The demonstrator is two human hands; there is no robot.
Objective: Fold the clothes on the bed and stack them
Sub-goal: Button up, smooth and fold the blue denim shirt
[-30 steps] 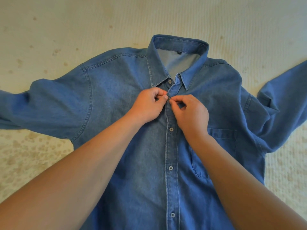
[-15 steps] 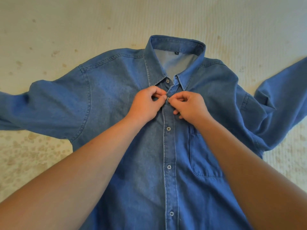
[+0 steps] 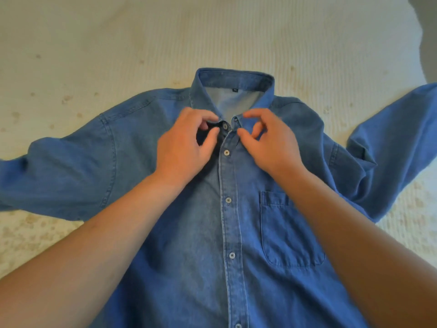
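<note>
- Head view: a blue denim shirt [image 3: 189,233] is laid face up on the cream bed [image 3: 118,43], its collar [image 3: 236,79] pointing away from the person and both sleeves spread out to the sides, so that the front can be worked flat.
- The placket is seen closed down the middle, with buttons in a line; the top button [image 3: 225,126] sits at the collar between the two hands.
- The left hand [image 3: 186,147] is curled, thumb and forefinger held close at the left collar point; whether cloth is actually pinched cannot be told, as a small gap shows between the tips.
- The right hand [image 3: 272,143] is curled likewise at the right collar point, thumb and forefinger nearly meeting; a firm hold cannot be confirmed.
- The hands are judged to be placed there so that the collar can be fastened or squared before folding.
- A chest pocket [image 3: 290,230] is seen under the right forearm.
- No folded stack is seen; the task is judged to be at an early stage.
</note>
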